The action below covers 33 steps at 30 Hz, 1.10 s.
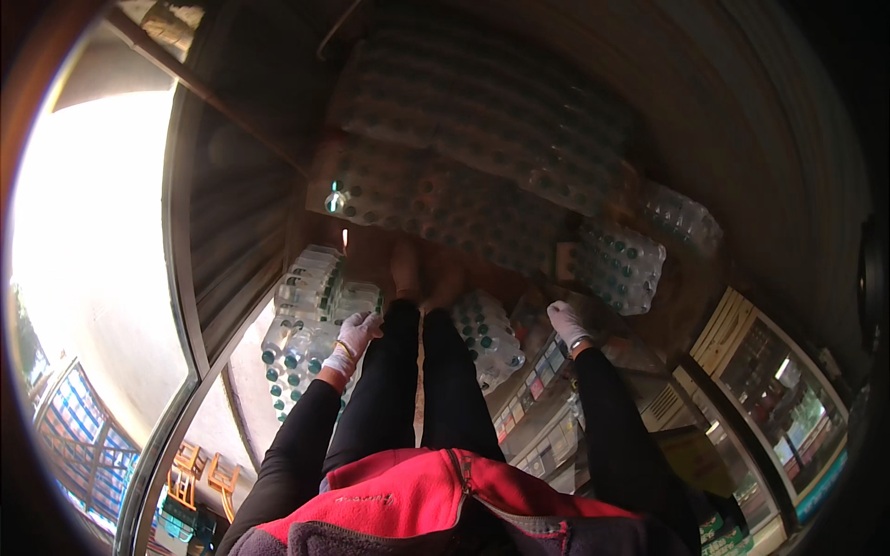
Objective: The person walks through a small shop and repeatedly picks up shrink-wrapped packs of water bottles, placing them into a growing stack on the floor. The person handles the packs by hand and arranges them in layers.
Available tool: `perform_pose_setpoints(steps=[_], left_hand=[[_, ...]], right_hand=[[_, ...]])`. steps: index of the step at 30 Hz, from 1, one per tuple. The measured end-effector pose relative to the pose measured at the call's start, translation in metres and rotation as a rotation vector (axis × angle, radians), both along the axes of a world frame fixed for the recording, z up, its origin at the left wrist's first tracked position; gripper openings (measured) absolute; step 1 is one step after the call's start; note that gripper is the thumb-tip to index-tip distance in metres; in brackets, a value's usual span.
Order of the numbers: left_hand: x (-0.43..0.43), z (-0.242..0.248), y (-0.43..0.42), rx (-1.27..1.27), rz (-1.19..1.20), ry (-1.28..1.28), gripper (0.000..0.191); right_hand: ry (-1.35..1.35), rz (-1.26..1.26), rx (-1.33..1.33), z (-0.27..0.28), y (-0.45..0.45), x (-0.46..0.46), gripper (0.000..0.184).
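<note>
My left hand (pixel 356 340), in a white glove with a yellow bracelet at the wrist, is beside my left thigh with its fingers curled; nothing can be made out in it. Below and beside it are shrink-wrapped packs of clear plastic bottles (pixel 292 361) with green caps. My right hand (pixel 567 323), also gloved in white, is held out to the right with its fingers folded in, near a display shelf. Another pack of bottles (pixel 483 333) lies between my right leg and that hand. A wrapped bottle pack (pixel 626 264) sits farther off, beyond my right hand.
Many stacked bottle packs (pixel 473 153) fill the dim area ahead. At the right stand glass-fronted cabinets (pixel 772 396). Low shelves with small boxes (pixel 535 389) run beside my right leg. A metal-framed glass door (pixel 184 333) and wooden chairs (pixel 222 479) are at the left.
</note>
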<state>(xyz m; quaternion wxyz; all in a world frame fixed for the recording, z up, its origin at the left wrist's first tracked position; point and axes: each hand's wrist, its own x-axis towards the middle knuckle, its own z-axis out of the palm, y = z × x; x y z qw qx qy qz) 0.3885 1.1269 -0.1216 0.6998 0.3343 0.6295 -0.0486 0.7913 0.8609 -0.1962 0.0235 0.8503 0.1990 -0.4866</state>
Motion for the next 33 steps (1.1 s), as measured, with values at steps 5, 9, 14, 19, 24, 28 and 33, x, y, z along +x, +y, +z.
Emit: perform_pose_setpoints(steps=[5, 9, 14, 19, 24, 28, 33], left_hand=[[0.016, -0.024, -0.035, -0.159, -0.288, 0.033, 0.03], [0.029, -0.03, -0.037, -0.102, -0.648, 0.11, 0.031], [-0.021, -0.048, -0.052, 0.457, -1.515, -0.002, 0.037], [0.023, 0.012, -0.061, 0.304, -1.371, 0.088, 0.052], [0.046, 0.009, -0.084, 0.331, -1.57, 0.119, 0.054], [0.039, 0.009, -0.082, 0.371, -1.535, 0.164, 0.049], [0.02, 0.012, -0.082, 0.416, -1.505, 0.245, 0.044]], right_hand=[[0.158, -0.355, 0.12, -0.02, 0.005, -0.054, 0.024], [0.301, -0.278, 0.16, -0.024, 0.029, -0.097, 0.027], [0.451, -0.195, 0.043, 0.013, 0.128, -0.109, 0.031], [0.249, -0.323, 0.242, -0.066, 0.108, -0.062, 0.027], [-0.193, -0.279, 0.343, -0.112, 0.091, 0.048, 0.037], [-0.13, -0.25, 0.267, -0.132, 0.099, 0.083, 0.04], [0.064, -0.173, 0.131, -0.122, 0.132, 0.044, 0.036]])
